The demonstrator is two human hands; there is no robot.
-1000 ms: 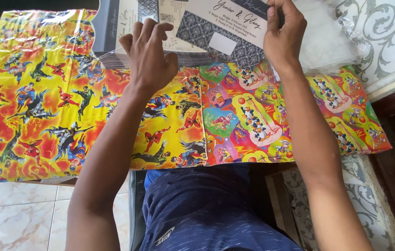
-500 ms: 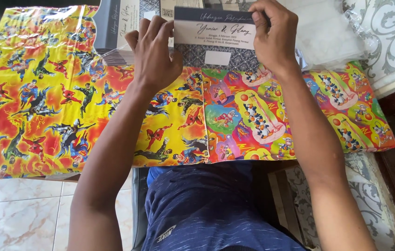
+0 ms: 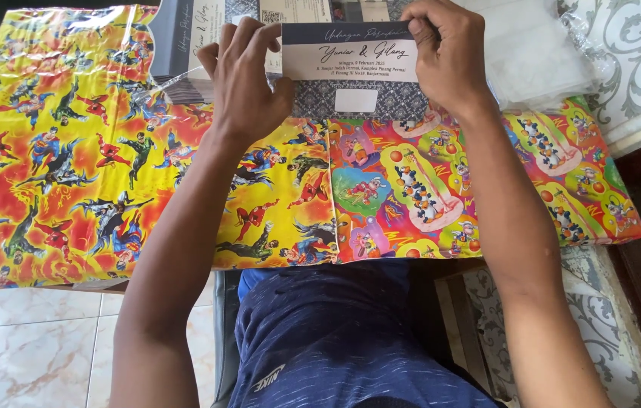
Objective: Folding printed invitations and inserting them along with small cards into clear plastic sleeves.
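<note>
The card (image 3: pixel 351 62) had come nearer and lower since the earlier frame, lying lengthwise at the table's (image 3: pixel 622 227) far edge, its ends pinched by left hand (image 3: pixel 249 83) and right hand (image 3: pixel 445 57).

Single head-worn view, steeply downward, close over hands (image 3: pixel 347 75) and lap.

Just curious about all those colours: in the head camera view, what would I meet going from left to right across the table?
Yellow superhero wrapping sheet → left hand → dark-and-white card held at its ends → right hand → pink cartoon wrapping sheet → clear plastic bag.
</note>
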